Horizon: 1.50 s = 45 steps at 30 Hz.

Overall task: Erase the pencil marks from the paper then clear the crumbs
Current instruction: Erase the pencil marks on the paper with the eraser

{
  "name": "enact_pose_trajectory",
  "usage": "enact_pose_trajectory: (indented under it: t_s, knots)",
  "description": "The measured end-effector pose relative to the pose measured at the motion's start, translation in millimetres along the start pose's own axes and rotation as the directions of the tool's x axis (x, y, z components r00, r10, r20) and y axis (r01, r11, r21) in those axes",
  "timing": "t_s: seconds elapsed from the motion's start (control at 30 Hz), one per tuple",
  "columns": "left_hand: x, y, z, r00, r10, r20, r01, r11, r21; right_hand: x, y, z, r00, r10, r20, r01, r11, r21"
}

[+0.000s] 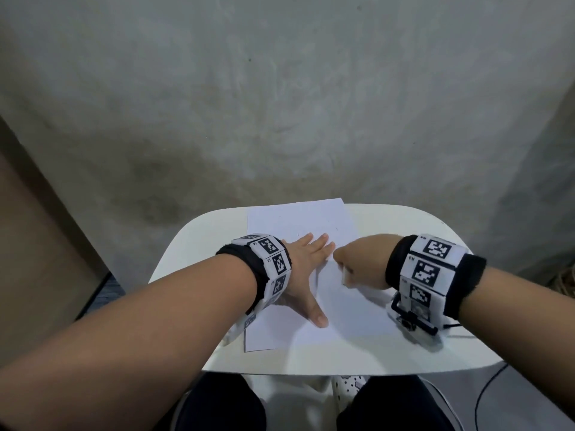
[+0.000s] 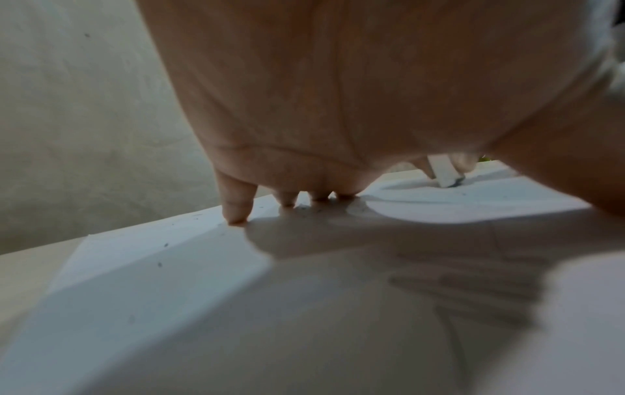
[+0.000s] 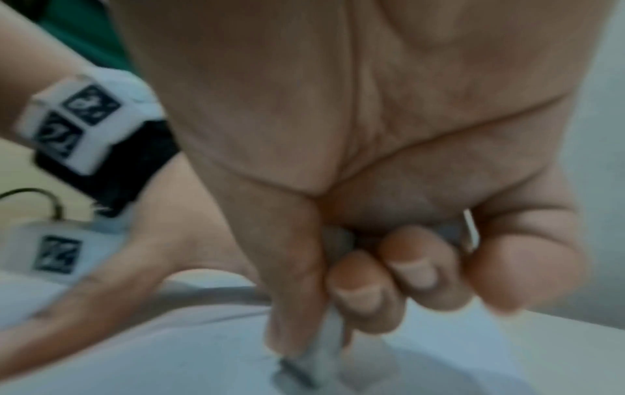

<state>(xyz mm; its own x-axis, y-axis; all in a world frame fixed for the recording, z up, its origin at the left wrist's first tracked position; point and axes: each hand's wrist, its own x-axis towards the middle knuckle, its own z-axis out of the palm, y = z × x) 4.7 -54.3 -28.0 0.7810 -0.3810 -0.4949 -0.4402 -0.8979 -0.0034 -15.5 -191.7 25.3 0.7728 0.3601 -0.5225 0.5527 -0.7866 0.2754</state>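
A white sheet of paper [image 1: 339,309] lies on a small white table [image 1: 367,356]. My left hand [image 1: 306,265] rests flat on the sheet, fingers straight and thumb spread toward me, pinning it down. My right hand [image 1: 354,265] is just to its right, fingers curled round a white eraser [image 3: 314,366] whose dirty tip touches the paper. In the left wrist view the eraser [image 2: 444,172] stands beyond my fingertips [image 2: 236,211]. Dark eraser crumbs [image 2: 162,254] dot the paper's far left part. Faint pencil marks [image 1: 334,230] show near the far edge.
The table stands against a grey concrete wall [image 1: 280,104]. A brown panel [image 1: 34,244] runs along the left. A black cable [image 1: 485,396] trails off the table's right side toward the floor. My knees [image 1: 398,405] are under the near edge.
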Motion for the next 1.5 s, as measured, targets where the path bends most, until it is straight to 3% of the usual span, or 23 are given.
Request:
enact_pose_trajectory:
  t_s: [0.17, 0.27, 0.37, 0.43, 0.5, 0.6, 0.67, 0.7, 0.77, 0.8, 0.87, 0.9, 0.93, 1.0, 1.03, 1.1, 1.13, 1.17, 1.23, 1.3, 1.33, 1.43, 1.5]
  knots:
    - [1, 1, 1, 1.000, -0.003, 0.009, 0.003, 1.000, 0.017, -8, -11, 10, 0.988, -0.147, 0.039, 0.146, 0.989, 0.030]
    - [0, 0, 2, 1.000, 0.001, 0.002, -0.001, 1.000, 0.001, -2, 3, 4, 0.999, -0.040, -0.012, 0.040, 0.999, 0.036]
    - [0, 0, 1, 1.000, -0.001, 0.002, 0.001, 1.000, -0.004, -7, -7, 11, 0.996, -0.079, -0.043, 0.074, 0.992, -0.102]
    - [0, 1, 1, 1.000, 0.003, 0.003, -0.003, 1.000, 0.002, -9, -6, 14, 0.994, -0.110, -0.024, 0.110, 0.994, -0.004]
    - [-1, 1, 1, 1.000, 0.005, 0.000, -0.005, 1.000, 0.005, -2, 9, 10, 0.998, -0.046, -0.045, 0.049, 0.996, 0.078]
    - [-1, 0, 2, 1.000, 0.003, -0.001, -0.003, 1.000, 0.005, -1, 11, 8, 0.995, 0.003, -0.095, -0.001, 1.000, 0.025]
    - [0, -1, 3, 1.000, 0.008, 0.002, -0.008, 1.000, 0.004, -2, 3, 14, 0.996, -0.066, -0.062, 0.067, 0.998, 0.012]
    - [0, -2, 3, 1.000, 0.009, 0.002, -0.009, 1.000, 0.001, -4, 4, 15, 0.992, -0.110, -0.054, 0.116, 0.987, 0.111]
    - [1, -2, 3, 1.000, 0.007, 0.006, -0.007, 1.000, 0.001, -4, 17, 13, 0.987, -0.123, -0.105, 0.157, 0.885, 0.439]
    - [1, -3, 2, 1.000, 0.006, 0.009, -0.006, 1.000, 0.005, -5, 25, 11, 0.982, -0.096, -0.164, 0.179, 0.755, 0.631]
    - [2, -2, 1, 1.000, 0.008, 0.008, -0.008, 1.000, 0.004, -8, 33, 13, 0.979, -0.090, -0.182, 0.202, 0.327, 0.923]
    - [2, -1, 1, 1.000, 0.007, 0.002, -0.007, 1.000, -0.001, -10, 30, 19, 0.976, -0.166, -0.140, 0.159, 0.109, 0.981]
    - [2, 0, 2, 1.000, 0.002, -0.007, -0.002, 1.000, -0.002, -12, 25, 28, 0.960, -0.267, -0.086, 0.086, -0.014, 0.996]
    - [2, 1, 4, 1.000, -0.005, -0.021, 0.005, 1.000, 0.005, -12, 15, 43, 0.932, -0.363, -0.010, -0.007, -0.045, 0.999]
    - [2, 0, 5, 1.000, -0.001, -0.024, 0.001, 1.000, 0.005, -8, 15, 46, 0.951, -0.309, -0.007, -0.017, -0.077, 0.997]
    - [1, -1, 5, 1.000, 0.009, -0.026, -0.009, 1.000, -0.004, -1, 24, 43, 0.998, -0.024, -0.055, 0.050, -0.189, 0.981]
    - [0, -2, 4, 1.000, 0.009, -0.025, -0.010, 1.000, -0.007, -1, 29, 38, 0.993, 0.094, -0.071, 0.094, -0.259, 0.961]
    - [0, -2, 4, 1.000, 0.008, -0.021, -0.008, 1.000, -0.009, -2, 33, 35, 0.990, 0.125, -0.072, 0.110, -0.336, 0.936]
    - [0, -1, 3, 1.000, 0.005, -0.014, -0.005, 1.000, -0.012, -6, 27, 37, 0.998, -0.040, -0.054, 0.030, -0.450, 0.892]
    - [-1, 0, 3, 1.000, 0.008, -0.013, -0.008, 1.000, -0.012, -7, 13, 45, 0.974, -0.226, -0.021, -0.066, -0.370, 0.927]
    - [-1, 1, 2, 1.000, 0.009, -0.013, -0.009, 1.000, -0.016, -4, 10, 46, 0.977, -0.214, -0.017, -0.052, -0.313, 0.948]
    - [-3, -1, 3, 1.000, 0.007, -0.007, -0.007, 0.999, -0.033, 10, 19, 33, 0.985, 0.143, -0.097, 0.137, -0.298, 0.945]
    - [-4, -1, 2, 1.000, 0.008, -0.002, -0.008, 0.999, -0.038, 12, 25, 27, 0.982, 0.160, -0.101, 0.156, -0.383, 0.910]
